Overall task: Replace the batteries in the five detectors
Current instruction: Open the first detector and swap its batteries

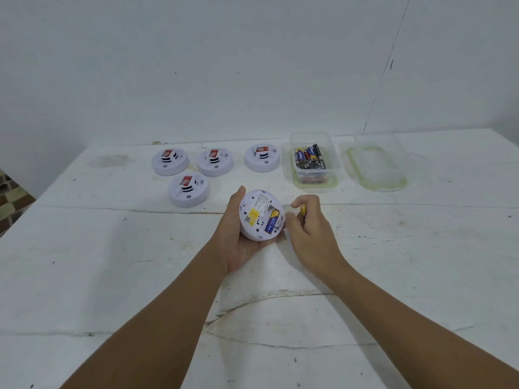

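My left hand (234, 242) grips a white round detector (257, 217), turned back side up over the table. Its open battery bay shows a blue battery (271, 221). My right hand (309, 228) is just to the right of the detector, fingers curled round a yellow battery (303, 210), thumb near the detector's rim. Several other white detectors lie face up beyond: three in a row (170, 162) (214, 162) (262, 157) and one in front (188, 190).
A clear plastic box (314, 161) holding several batteries stands at the back right, its lid (376, 164) lying beside it. The white table (112, 262) runs to a white wall behind; its left edge drops off by a brick patch.
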